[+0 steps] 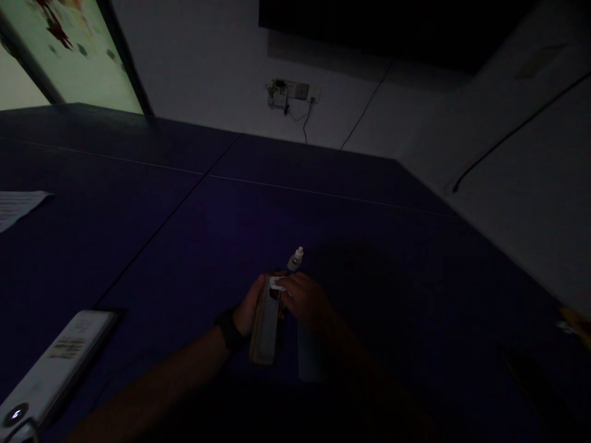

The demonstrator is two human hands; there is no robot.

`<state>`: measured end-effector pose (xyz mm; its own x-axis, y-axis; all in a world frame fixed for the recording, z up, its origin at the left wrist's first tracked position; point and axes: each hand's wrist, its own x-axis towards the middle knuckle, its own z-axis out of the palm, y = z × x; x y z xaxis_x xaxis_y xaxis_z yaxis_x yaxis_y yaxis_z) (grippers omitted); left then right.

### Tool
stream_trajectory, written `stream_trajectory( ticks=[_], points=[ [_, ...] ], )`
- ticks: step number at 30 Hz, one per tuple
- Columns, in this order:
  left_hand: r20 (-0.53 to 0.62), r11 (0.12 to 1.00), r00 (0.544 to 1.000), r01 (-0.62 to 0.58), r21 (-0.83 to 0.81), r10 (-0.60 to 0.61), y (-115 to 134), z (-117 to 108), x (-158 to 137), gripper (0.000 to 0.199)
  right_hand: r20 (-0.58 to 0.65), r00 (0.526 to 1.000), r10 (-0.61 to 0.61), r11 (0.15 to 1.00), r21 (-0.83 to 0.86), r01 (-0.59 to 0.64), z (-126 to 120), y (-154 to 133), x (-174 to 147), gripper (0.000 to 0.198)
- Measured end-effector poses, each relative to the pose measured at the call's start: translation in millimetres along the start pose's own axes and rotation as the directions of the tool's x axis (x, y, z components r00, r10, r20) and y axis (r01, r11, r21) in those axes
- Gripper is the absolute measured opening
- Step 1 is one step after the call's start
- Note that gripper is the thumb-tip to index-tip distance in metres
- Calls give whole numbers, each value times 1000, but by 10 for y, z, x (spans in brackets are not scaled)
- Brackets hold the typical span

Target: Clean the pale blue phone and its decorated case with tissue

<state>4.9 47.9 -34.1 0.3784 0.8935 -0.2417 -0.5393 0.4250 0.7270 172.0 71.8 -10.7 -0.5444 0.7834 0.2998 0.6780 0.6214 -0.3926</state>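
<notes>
My left hand (248,306), with a dark band on its wrist, is wrapped round a phone (266,329) with a pale back and a yellowish rim. The phone is held tilted, its dark camera area near the top. Pinched in my right hand (305,299) is a small white piece, perhaps a wipe (277,283), which touches the phone's upper end. Just beyond my hands stands a small clear bottle (294,261) with a white cap. Below my right wrist lies a flat greyish sheet (310,357), partly hidden by the arm. Dim light hides the finer detail.
The dark blue table (152,184) has seams across it. A long white device (60,360) lies at the lower left, and a striped sheet (21,206) at the left edge. Sockets with cords (295,92) are on the wall behind, below a black screen (369,31).
</notes>
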Motion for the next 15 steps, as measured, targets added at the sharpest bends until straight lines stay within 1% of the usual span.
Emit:
stream_trajectory(
  ticks=[2,4,6,8,10,12,15],
  points=[
    [7,998,1000,-25,63,25,-14,9,-10,77,24,999,-24,1000,-8,24,10,-5,-7,19],
    [-9,993,998,-65,103,66,-26,13,-14,71,70,996,-62,998,3,62,-12,1,-21,18],
    [-11,990,997,-80,117,82,-38,10,-13,69,127,986,-113,994,28,110,-52,17,-34,16],
    [12,989,996,-87,119,86,-46,7,-12,67,163,976,-146,989,45,140,-92,38,-39,15],
    [32,989,995,-101,113,98,-47,7,-12,64,166,976,-145,989,39,140,-118,53,-38,13],
    [23,990,994,-109,93,108,-46,9,-15,62,154,978,-142,990,27,139,-129,56,-37,13],
    [20,996,997,-75,48,74,-50,-2,-15,59,156,969,-191,981,52,185,-140,46,-51,9]
  ],
)
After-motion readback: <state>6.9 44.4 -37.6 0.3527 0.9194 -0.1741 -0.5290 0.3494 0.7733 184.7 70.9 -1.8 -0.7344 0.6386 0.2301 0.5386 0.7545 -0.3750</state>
